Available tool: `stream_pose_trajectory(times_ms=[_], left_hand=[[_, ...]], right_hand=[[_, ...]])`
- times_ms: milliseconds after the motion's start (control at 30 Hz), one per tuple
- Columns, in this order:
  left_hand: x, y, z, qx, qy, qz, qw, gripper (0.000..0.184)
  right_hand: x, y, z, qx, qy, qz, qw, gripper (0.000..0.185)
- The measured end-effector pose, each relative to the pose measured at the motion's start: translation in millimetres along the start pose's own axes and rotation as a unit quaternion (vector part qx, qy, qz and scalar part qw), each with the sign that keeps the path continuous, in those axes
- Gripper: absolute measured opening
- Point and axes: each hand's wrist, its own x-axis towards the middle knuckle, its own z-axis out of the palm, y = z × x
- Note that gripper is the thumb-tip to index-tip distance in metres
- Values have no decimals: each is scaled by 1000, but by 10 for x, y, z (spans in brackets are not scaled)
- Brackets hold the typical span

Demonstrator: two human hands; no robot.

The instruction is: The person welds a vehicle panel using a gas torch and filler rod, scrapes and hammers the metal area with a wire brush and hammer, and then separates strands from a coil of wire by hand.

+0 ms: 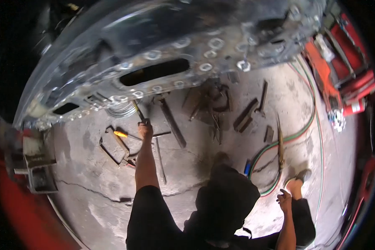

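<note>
My left hand [145, 130] is closed around the dark grip of a tool with a yellow shaft [135, 106]. The tool points up to the lower edge of a large dark metal panel [171, 54] with round bare-metal spots and slots; its far end is hard to make out. At the lower right, my right hand [284, 201] hangs near my knee and sandalled foot, fingers loosely bent and apart, with nothing visible in it. Below my left hand lie a screwdriver with an orange handle [121, 134] and a T-shaped bar [160, 160].
Coiled wire [123, 109] lies beneath the panel. Several metal tools and pieces, including a long bar [173, 123], rest on the cracked concrete floor [91, 166]. Green and red hoses [300, 132] curve across the right. Red boxes [350, 54] stand far right, a grey container [41, 179] at left.
</note>
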Motion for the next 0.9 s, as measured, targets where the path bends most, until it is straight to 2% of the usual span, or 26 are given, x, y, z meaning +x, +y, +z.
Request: stream_pose_trajectory(times_ms=[33, 67, 100, 133, 167, 233, 267, 300, 333, 400, 467, 533, 600, 633, 700, 733, 833, 867, 900], left_hand=[[23, 40, -6, -71, 77, 51, 993, 21], [99, 115, -106, -77, 117, 135, 981, 25], [112, 227, -300, -98, 121, 141, 978, 27], [136, 323, -477, -119, 124, 148, 974, 29], [252, 274, -580, -105, 118, 143, 977, 30], [317, 319, -924, -64, 83, 111, 988, 28], [429, 148, -888, -40, 88, 124, 988, 27], [356, 153, -1000, -46, 85, 109, 989, 25], [267, 179, -1118, -51, 83, 95, 991, 23], [29, -56, -976, -70, 140, 167, 973, 20], [-607, 7, -1134, -85, 135, 201, 966, 18], [-1355, 22, -1298, -121, 80, 172, 974, 17], [-2066, -285, -1093, -79, 58, 177, 979, 13], [-2440, -421, -916, -210, 13, 90, 973, 14], [-3091, -588, -853, -254, -50, 58, 964, 14], [-3191, -584, -876, -171, -68, 118, 976, 13], [-2923, -502, -882, -123, -217, 64, 966, 15], [-2649, -453, -848, -160, -164, 115, 966, 14], [-2266, -164, -1044, -175, -152, 92, 968, 17]], right_hand=[[98, -320, -73, 19, 12, -34, 999, 42], [177, -720, -132, 41, 22, -66, 997, 40], [203, -1250, -196, -55, 41, -136, 988, 38], [34, -2161, -196, -203, 83, -162, 962, 37], [118, -2486, -73, -144, 143, -261, 944, 35], [-135, -3806, 28, -114, 75, -370, 919, 33], [-203, -4275, 90, -154, 77, -475, 863, 40], [-469, -4837, 190, -158, 64, -521, 837, 41], [-640, -5286, 312, -186, 111, -630, 746, 43], [-919, -6026, 476, -210, 169, -746, 609, 43], [-1134, -6574, 539, -241, 173, -785, 544, 35], [-1158, -6996, 635, -251, 169, -803, 513, 34], [-1121, -7284, 715, -261, 164, -810, 498, 34], [-1100, -7367, 752, -266, 158, -811, 497, 34], [-1080, -7453, 813, -266, 142, -812, 500, 35], [-1084, -7463, 836, -263, 140, -814, 498, 35], [-1080, -7503, 929, -253, 131, -815, 505, 38], [-1056, -7545, 944, -249, 122, -815, 509, 39], [-1039, -7610, 954, -245, 117, -814, 514, 40]])
